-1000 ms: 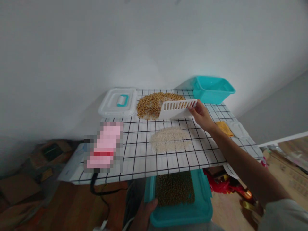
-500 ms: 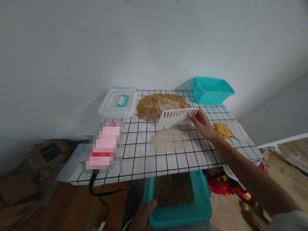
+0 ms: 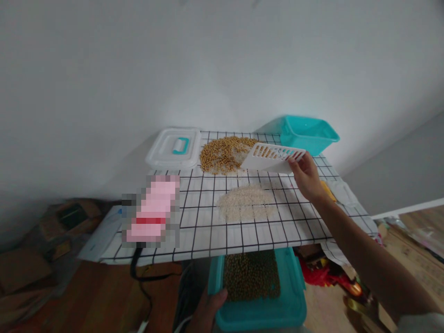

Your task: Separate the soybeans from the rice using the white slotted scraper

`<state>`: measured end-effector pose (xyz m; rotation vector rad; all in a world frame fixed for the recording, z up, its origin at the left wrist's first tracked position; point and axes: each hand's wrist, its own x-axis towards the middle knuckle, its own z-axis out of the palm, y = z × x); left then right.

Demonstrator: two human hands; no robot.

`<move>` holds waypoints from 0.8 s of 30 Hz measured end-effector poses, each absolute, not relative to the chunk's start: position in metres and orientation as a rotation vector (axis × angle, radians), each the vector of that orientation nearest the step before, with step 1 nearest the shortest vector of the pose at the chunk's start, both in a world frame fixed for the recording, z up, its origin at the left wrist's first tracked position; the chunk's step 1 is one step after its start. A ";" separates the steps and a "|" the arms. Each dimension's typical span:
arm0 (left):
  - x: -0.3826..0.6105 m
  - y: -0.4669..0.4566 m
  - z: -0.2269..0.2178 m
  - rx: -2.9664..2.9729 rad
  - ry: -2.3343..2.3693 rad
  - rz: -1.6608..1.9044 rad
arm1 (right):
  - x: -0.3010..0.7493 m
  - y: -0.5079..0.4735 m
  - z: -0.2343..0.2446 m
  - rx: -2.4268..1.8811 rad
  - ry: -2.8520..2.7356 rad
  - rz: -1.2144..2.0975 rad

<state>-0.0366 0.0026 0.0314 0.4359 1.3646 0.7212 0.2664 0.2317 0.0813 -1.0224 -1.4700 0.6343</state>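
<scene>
In my right hand (image 3: 307, 178) is a thin white slotted plastic plate (image 3: 265, 162), pinched at its right end. The plate is tilted, its slots along the upper edge, in front of the right side of a spread of yellow-brown beans (image 3: 222, 155) with pale grains among them. Nearer me on the table lies a flat patch of pale grains (image 3: 244, 203). Below the table edge, my left hand (image 3: 211, 306) grips the left side of a teal bin (image 3: 260, 319) that holds many beans (image 3: 251, 277); its thumb shows on the rim and the other fingers are hidden.
A grid-patterned cloth (image 3: 197, 236) covers the table. On it stand a clear lid (image 3: 163, 150) with a teal handle, a blurred-out pink object (image 3: 156, 203), a second teal bin (image 3: 305, 136) at back right, and a yellow cloth (image 3: 328, 190) partly behind my wrist. A wall rises behind.
My right hand has moved right and slightly up with the slotted plate, which now covers the right end of the bean spread. My left hand stays on the lower bin.
</scene>
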 end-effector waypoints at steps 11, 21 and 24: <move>-0.040 0.005 0.032 0.436 1.395 0.707 | 0.265 0.226 0.071 -1.087 -1.597 0.593; -0.049 -0.001 0.010 0.398 1.459 0.642 | 0.271 0.188 0.094 -1.308 -2.136 0.259; -0.052 -0.008 -0.001 0.343 1.439 0.637 | 0.268 0.188 0.089 -1.242 -2.155 0.255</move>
